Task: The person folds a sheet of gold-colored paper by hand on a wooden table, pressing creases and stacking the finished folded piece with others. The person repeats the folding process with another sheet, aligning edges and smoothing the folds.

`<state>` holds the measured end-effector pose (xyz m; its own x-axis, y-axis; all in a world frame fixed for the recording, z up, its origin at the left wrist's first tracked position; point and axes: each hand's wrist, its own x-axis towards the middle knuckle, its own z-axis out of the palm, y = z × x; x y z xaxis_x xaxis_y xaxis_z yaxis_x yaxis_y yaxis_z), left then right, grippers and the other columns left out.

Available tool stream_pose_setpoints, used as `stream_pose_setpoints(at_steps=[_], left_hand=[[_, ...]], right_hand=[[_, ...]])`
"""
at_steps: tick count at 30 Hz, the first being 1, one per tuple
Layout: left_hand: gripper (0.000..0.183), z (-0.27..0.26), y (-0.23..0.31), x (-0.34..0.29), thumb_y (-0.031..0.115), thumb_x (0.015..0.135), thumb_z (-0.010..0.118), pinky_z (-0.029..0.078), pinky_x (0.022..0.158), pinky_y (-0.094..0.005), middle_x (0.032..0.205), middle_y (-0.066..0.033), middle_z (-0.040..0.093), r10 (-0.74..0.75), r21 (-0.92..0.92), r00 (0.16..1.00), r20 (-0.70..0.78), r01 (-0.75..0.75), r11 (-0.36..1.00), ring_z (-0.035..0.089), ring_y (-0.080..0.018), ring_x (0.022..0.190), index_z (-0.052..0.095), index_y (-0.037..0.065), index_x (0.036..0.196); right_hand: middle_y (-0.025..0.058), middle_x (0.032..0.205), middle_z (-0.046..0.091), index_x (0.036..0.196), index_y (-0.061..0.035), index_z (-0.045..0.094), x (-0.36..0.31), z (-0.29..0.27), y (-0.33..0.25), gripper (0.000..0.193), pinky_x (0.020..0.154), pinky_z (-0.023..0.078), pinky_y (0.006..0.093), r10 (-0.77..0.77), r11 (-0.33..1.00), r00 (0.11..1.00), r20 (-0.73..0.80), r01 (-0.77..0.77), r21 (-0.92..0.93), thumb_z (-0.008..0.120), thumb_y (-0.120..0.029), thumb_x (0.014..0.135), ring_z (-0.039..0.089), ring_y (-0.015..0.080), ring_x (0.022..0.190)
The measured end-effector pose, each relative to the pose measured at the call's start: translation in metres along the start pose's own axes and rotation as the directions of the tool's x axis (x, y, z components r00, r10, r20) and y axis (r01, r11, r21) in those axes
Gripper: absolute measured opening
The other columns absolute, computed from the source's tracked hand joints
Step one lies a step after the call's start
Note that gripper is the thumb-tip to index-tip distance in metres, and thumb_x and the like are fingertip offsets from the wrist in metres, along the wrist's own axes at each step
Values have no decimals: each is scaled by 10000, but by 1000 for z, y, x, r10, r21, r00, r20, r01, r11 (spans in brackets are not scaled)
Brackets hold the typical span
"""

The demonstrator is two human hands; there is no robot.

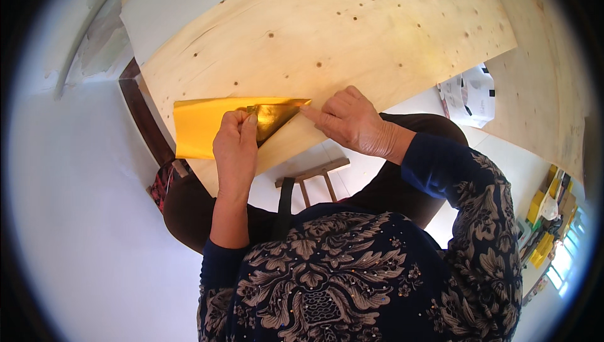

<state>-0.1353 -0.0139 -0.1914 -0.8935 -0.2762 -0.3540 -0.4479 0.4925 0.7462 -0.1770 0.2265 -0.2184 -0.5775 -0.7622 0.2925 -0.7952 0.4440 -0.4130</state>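
Observation:
A gold foil paper sheet [200,127] lies along the near left edge of a plywood board. Its right part is folded over into a shiny darker gold flap [272,121] that narrows to a point. My left hand [234,147] is closed on the fold, thumb and fingers pinching the paper near its middle. At the narrow tip, my right hand [355,122] reaches in with its index finger stretched out, touching or almost touching the paper. The other right fingers are loosely curled, and nothing shows in them.
The plywood board [352,34] with dark knots spreads ahead of me. Below its near edge stands a wooden stool [314,172]. A white printed bag [469,97] sits off the right edge. Yellow packets [541,251] and other small items line the far right. A white wall [75,185] rises at left.

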Motion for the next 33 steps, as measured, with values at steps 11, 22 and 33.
stream_pose_setpoints(at_steps=[11, 22, 33], left_hand=[[182, 1, -3, 7, 162, 959, 545, 439, 575, -231, 710, -59, 635, 78, -34, 996, -33, -79, 996, 537, -82, 599, 568, -1, 880], [168, 0, 6, 9, 151, 943, 551, 456, 618, -291, 700, -88, 624, -35, -38, 999, -18, 34, 999, 563, -153, 619, 567, -15, 922], [144, 2, -1, 12, 132, 916, 593, 445, 581, -271, 670, -57, 595, 18, -56, 999, -49, -21, 998, 538, -121, 588, 582, -8, 882]], right_hand=[[14, 724, 462, 1246, -76, 600, 3, -3, -3, 445, 674, 380, 319, -11, 991, 999, 34, 15, -130, 644, -171, 814, 499, 167, 691], [15, 734, 494, 1205, -65, 632, 5, 2, -7, 437, 672, 380, 333, 17, 983, 1000, -5, -17, -184, 676, -225, 801, 508, 167, 708], [12, 723, 508, 1191, -70, 650, 6, 4, -9, 424, 667, 374, 329, 52, 980, 999, 4, -51, -193, 681, -223, 797, 512, 163, 715]])
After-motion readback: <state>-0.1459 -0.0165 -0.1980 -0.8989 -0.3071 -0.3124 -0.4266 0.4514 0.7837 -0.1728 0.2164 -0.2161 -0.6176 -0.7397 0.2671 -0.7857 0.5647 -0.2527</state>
